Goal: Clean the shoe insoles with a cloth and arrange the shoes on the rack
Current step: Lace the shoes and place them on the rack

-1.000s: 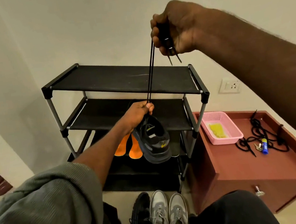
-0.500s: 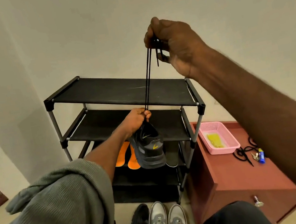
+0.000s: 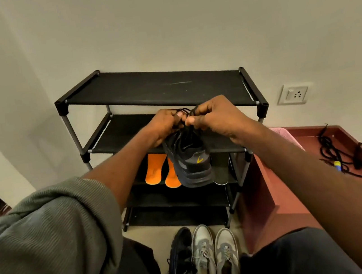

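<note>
Pinching black laces [image 3: 185, 116], both hands' [image 3: 166, 125] [image 3: 213, 117] grip; shoe [image 3: 191, 163] hiding orange insoles [image 3: 161, 170], probably two.

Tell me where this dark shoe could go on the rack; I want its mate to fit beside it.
The top shelf looks bare across its visible width. The second shelf shows bare fabric left of the hands. The third shelf is crowded: two orange insoles and a dark insole stand there. The floor in front holds a black shoe and grey sneakers.
</note>
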